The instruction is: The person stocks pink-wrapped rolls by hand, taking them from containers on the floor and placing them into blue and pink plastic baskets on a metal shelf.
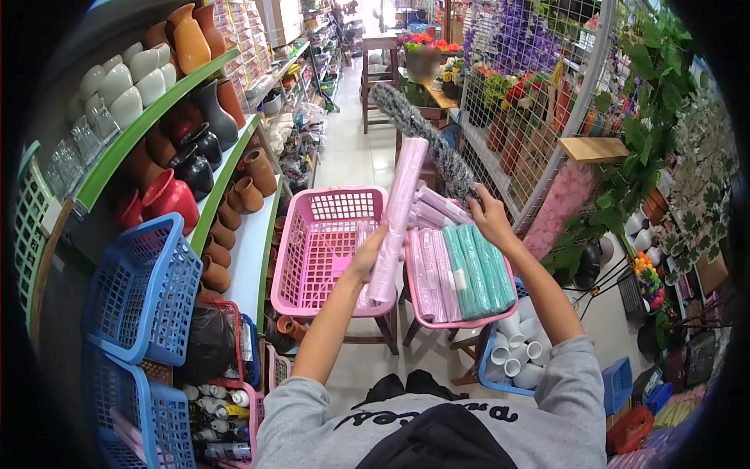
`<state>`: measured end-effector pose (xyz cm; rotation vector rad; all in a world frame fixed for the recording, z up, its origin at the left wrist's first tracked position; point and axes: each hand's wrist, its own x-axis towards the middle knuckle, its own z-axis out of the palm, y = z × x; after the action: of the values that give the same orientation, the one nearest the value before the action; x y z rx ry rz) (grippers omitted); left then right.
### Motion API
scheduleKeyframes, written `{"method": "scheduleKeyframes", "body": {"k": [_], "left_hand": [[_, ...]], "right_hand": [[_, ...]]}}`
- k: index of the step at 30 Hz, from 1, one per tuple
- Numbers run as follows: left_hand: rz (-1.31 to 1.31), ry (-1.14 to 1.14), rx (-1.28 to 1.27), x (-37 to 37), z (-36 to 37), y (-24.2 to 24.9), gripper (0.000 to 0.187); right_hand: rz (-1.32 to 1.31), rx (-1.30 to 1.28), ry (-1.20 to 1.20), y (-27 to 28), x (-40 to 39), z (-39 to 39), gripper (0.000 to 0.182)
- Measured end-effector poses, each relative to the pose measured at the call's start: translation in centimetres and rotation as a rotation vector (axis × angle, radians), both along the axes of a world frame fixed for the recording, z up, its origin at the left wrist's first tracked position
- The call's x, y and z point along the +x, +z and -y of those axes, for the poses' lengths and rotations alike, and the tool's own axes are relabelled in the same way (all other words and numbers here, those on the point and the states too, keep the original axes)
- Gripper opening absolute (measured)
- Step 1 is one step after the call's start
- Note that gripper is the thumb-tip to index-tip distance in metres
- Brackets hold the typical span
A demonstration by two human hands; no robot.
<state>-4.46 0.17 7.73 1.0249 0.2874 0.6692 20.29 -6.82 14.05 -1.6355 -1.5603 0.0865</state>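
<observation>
My left hand [367,252] is closed around a long pink roll in clear plastic wrap [398,215], held upright and tilted slightly right. A grey fluffy duster [426,134] is gripped by my right hand [491,216], its head pointing up and away to the left. Below my hands, a pink basket [422,323] on the right holds several wrapped pink rolls [433,273] and several wrapped teal rolls [478,270]. Left of it stands another pink basket [287,254] with a few pink wrapped rolls at its right side, partly hidden by my left hand and the held roll.
Shelves with green edges [148,129] on the left carry clay pots and white bowls [125,105]. Blue baskets [144,289] are stacked below. A white wire rack [539,94] and hanging leaves stand right. White vases [512,352] fill a blue crate by the stools.
</observation>
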Motion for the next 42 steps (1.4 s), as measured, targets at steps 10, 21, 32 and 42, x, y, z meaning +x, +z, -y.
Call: {"method": "scheduleKeyframes", "body": {"k": [10,21,32,42], "left_hand": [[0.177,0.240,-0.269,2.0,-4.0,-2.7,0.029],[0.319,-0.199,-0.099,2.7,-5.5,-6.0,0.042],[0.244,-0.250,-0.234,2.1,-1.3,-2.5,0.042],[0.113,-0.002,-0.362,1.9,-2.8,-0.6,0.034]], "right_hand": [[-0.064,-0.012,0.325,-1.1,-2.0,5.7,0.032],[0.707,0.119,0.405,-2.6,0.0,2.7,0.040],[-0.106,0.125,0.033,1.4,0.8,-0.6,0.034],[-0.084,0.137,0.229,0.7,-0.6,3.4,0.031]]}}
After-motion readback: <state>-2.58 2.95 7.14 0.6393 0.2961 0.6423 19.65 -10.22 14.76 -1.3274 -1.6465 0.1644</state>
